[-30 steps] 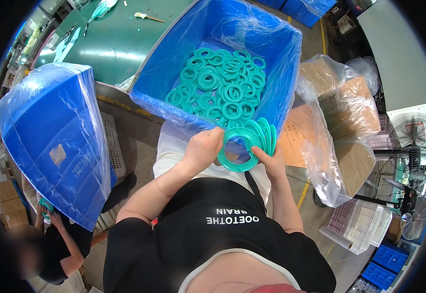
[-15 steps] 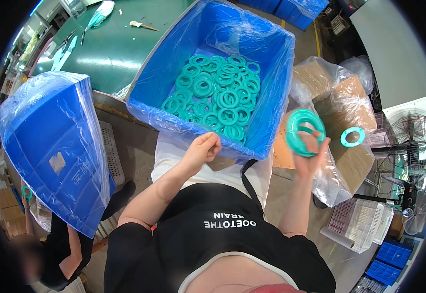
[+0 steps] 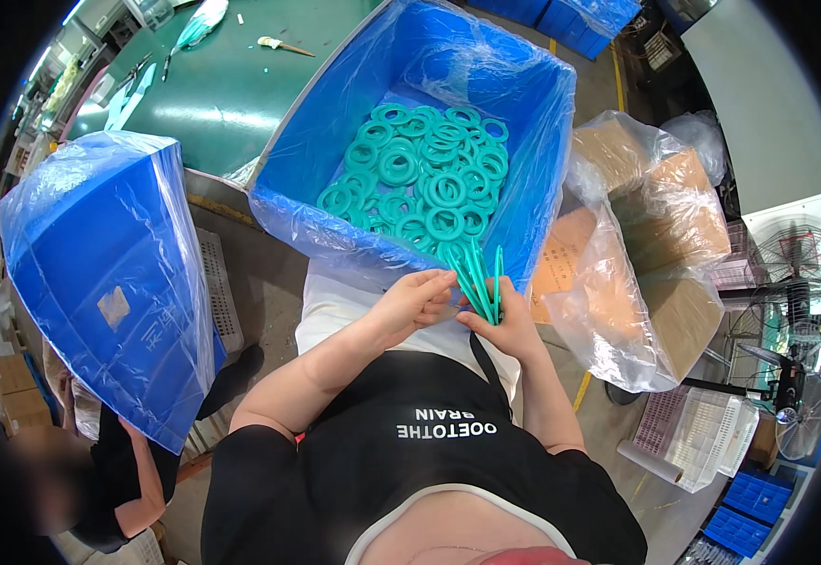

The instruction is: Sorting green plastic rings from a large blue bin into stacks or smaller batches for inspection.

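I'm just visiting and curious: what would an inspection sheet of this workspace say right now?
Surface: green table behind a blue bin lined with clear plastic.
Job's things: a fan of teal rings held edge-on at the bin's near rim; many loose teal rings lie inside the bin.
Clutter: hand tools on the table; a second blue bin in plastic at left; cardboard boxes in plastic at right.
Grippers: left hand touches the fan; right hand grips it.
Cables: nothing seen.
Surroundings: a floor fan and blue crates at right; another person at lower left.
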